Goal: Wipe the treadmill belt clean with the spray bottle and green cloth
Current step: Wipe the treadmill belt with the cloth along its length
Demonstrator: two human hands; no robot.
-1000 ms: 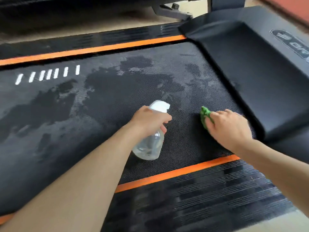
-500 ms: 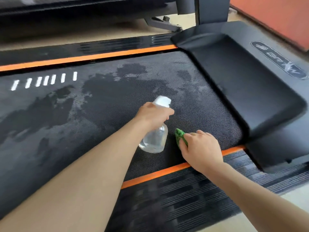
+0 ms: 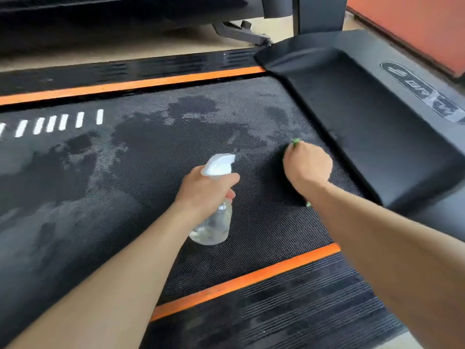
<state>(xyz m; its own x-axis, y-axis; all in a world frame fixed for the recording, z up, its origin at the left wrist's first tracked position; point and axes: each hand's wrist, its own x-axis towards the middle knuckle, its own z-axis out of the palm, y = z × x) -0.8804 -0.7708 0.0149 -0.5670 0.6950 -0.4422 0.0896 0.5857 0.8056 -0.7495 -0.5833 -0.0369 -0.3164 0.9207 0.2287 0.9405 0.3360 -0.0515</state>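
Left hand (image 3: 206,190) is wrapped around the neck of the clear plastic spray bottle with the white trigger head (image 3: 214,217), held just over the black textured treadmill belt (image 3: 141,177) with the nozzle aimed away from the person. Right hand (image 3: 307,167) is bunched over the small green cloth (image 3: 296,142) and pressing it into the belt, close beside the black plastic motor cover (image 3: 382,137). Only slivers of green poke out past the fingertips and near the wrist, so the hand hides nearly all of the cloth.

Stuff I'd worry about from here:

- The cloth is wadded so tight that each pass probably cleans a skinny strip. Easy to leave streaks, and the belt has big blotchy wet and dusty patches out to the left that look untouched.
- Wiping this close to the cover edge, the knuckles or cloth could catch in the seam where the belt runs under it.
- The bottle hovers right next to the wiping hand. A wide swipe could knock it, or a stray squeeze could douse an area that looks already wiped.
- Too much liquid could run off toward the orange side strip (image 3: 241,280) and the ribbed black foot rail (image 3: 289,306), leaving that slippery.
- Leaning hard on the belt might make it shift underhand.
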